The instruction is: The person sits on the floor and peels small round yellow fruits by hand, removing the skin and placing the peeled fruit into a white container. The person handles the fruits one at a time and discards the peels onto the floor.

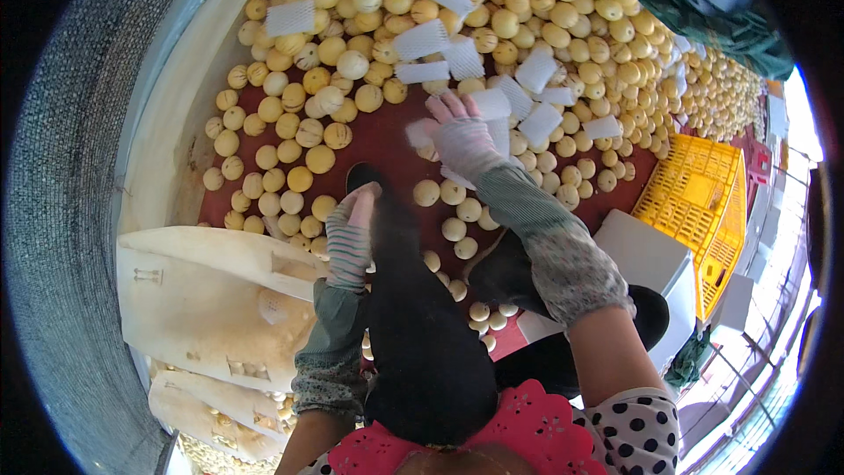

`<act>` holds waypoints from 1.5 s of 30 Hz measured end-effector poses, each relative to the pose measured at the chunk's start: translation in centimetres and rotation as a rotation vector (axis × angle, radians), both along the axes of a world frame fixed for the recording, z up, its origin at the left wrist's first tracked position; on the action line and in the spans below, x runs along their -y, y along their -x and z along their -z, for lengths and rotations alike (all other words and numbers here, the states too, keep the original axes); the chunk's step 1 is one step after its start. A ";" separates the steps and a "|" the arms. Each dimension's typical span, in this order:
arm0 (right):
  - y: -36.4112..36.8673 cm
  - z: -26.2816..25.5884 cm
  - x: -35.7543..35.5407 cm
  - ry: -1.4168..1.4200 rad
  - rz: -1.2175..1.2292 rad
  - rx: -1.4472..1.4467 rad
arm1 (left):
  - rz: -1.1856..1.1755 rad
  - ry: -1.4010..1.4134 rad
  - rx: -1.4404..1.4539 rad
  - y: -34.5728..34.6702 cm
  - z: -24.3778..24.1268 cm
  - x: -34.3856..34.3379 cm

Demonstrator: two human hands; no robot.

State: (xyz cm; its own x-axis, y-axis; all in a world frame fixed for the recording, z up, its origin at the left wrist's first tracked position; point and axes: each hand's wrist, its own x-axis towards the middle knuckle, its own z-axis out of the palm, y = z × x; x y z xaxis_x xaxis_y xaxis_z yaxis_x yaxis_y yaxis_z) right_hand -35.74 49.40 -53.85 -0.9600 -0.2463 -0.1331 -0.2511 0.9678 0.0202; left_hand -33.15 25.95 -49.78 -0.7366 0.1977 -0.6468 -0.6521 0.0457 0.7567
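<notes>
My right hand [461, 135], in a light knit fingerless glove, reaches over a loose pile of white foam net sleeves [491, 104]. Its fingers are stretched out, and a blurred white sleeve [418, 134] shows beside the thumb. Whether the hand grips that sleeve is unclear. Against my dark trouser leg rests my left hand [353, 227], in a striped fingerless glove, its fingers bent together near a dark shoe [364, 176]. What lies inside those fingers is hidden. Yellow pepino melons [310, 132] with dark stripes lie left of and beyond the hands.
A large heap of melons [580, 33] fills the far side of the red ground cover [395, 120]. At right stand a pale box [643, 254] and yellow plastic crates [692, 191]. Cream sheeting [211, 297] with cut holes lies left, beside a grey mesh wall [72, 211].
</notes>
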 end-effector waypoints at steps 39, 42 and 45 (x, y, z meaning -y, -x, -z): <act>1.4 -2.9 13.6 1.074 0.499 0.303 | 0.057 -0.967 0.501 0.8 -3.1 5.0; 5.5 2.8 17.0 0.445 0.002 0.430 | 0.127 -0.696 0.438 1.0 -3.9 5.2; 6.8 6.5 19.2 0.251 -0.229 0.389 | -0.107 -0.470 0.336 -0.5 -5.0 4.3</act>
State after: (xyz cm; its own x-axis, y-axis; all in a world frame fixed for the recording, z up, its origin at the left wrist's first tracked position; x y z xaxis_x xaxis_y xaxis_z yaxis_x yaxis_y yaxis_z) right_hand -42.55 30.21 -60.37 -0.7690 -0.5147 -0.3791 -0.4001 0.8501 -0.3424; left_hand -32.70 21.66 -44.75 -0.5379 0.4556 -0.7093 -0.8424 -0.3239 0.4307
